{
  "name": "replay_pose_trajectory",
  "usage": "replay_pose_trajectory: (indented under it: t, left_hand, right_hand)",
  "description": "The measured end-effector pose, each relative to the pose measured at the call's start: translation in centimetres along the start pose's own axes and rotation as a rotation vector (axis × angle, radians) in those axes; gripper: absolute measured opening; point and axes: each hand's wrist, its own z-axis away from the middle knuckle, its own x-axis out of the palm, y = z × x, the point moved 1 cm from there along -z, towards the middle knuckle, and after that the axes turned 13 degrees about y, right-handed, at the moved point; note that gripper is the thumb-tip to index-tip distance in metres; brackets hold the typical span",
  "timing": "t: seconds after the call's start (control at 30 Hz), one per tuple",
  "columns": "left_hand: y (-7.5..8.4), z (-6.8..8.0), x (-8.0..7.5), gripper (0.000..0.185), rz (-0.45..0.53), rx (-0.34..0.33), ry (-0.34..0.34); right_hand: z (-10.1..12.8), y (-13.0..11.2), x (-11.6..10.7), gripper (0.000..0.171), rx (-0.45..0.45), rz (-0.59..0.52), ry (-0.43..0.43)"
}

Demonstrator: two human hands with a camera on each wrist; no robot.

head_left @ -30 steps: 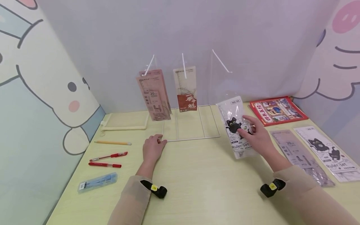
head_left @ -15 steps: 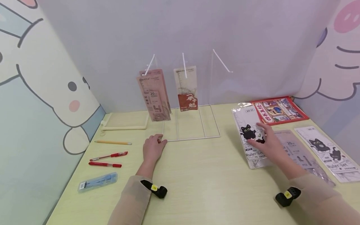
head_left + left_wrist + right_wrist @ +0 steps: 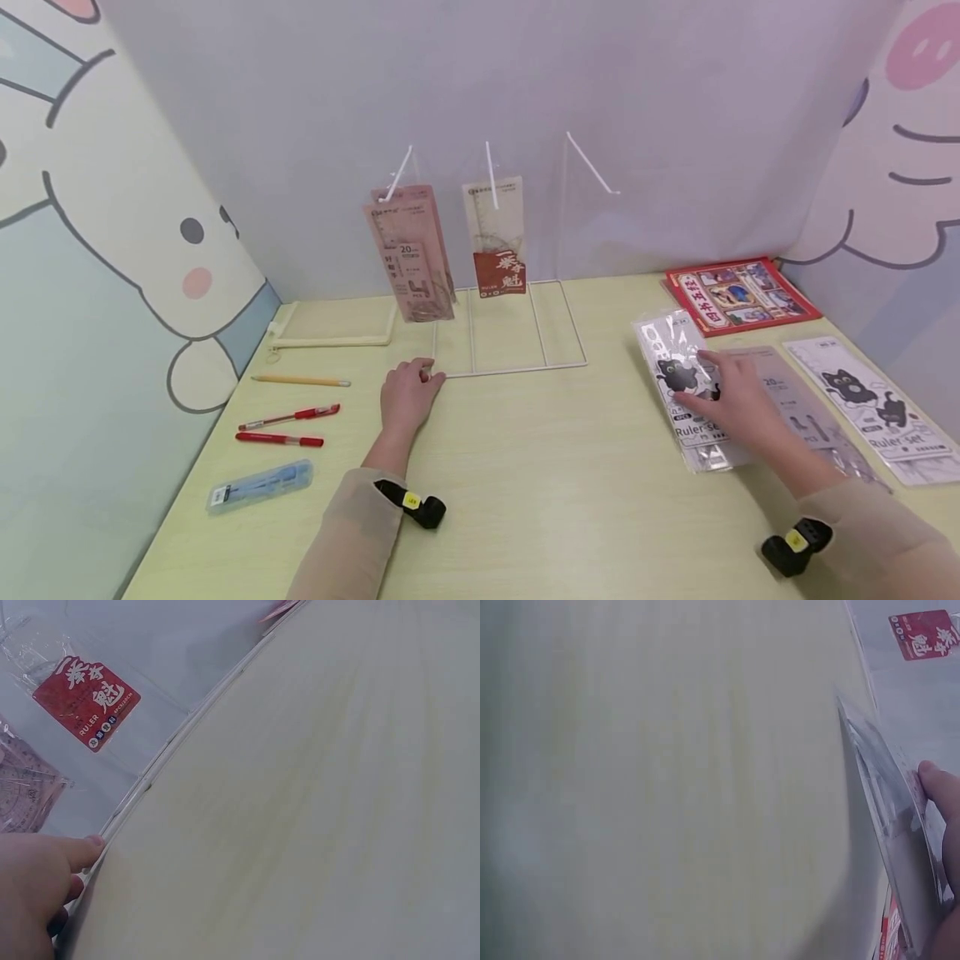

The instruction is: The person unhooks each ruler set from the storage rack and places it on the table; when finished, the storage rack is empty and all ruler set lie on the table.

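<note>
My right hand holds a ruler set packet printed with black cats, thumb on its front. The packet lies low at the table's right side, overlapping a grey-mauve ruler packet in the head view. From the right wrist, the packet shows edge-on, tilted, with a thumb on one face. My left hand grips the front left corner of a white wire rack; thumb and curled fingers show at the wire in the left wrist view. Pink ruler packets and a cream-and-red one hang from two hooks.
The rack's right hook holds nothing. A second cat ruler set and a red booklet lie at the right. Along the left are a mesh pouch, a pencil, red pens and a blue case.
My right hand has carried the cat ruler set packet away from the right hook, rightward and down toward the grey-mauve packet. My left hand has stayed at the rack's corner.
</note>
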Motion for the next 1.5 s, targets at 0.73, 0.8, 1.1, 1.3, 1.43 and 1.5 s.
replay_pose_trajectory:
  t: [0.73,0.8,1.1,1.3,1.43,1.5]
  left_hand:
    - [-0.1,-0.1,0.0,0.039,-0.006,-0.005,-0.008]
    - [-0.2,-0.1,0.1,0.039,-0.009,-0.008,-0.009]
    - [-0.2,-0.1,0.2,0.039,-0.002,-0.005,-0.009]
    - [-0.2,-0.2,0.2,0.039,-0.002,-0.008,-0.013]
    - [-0.2,-0.2,0.2,0.039,-0.001,-0.007,-0.010]
    - [-0.3,-0.1,0.2,0.039,-0.002,-0.005,-0.007]
  right_hand:
    - [2.1,1.8,-0.9,0.100,-0.008,0.183,-0.116]
    - [2.2,1.9,-1.2,0.100,-0.012,0.205,-0.128]
    - [2.5,2.5,-1.8,0.098,-0.028,0.240,-0.131]
    - [2.5,2.8,-1.9,0.096,-0.023,0.252,-0.151]
    - [2.5,2.9,-1.9,0.094,-0.029,0.258,-0.153]
    - [2.5,2.9,-1.9,0.095,-0.024,0.263,-0.158]
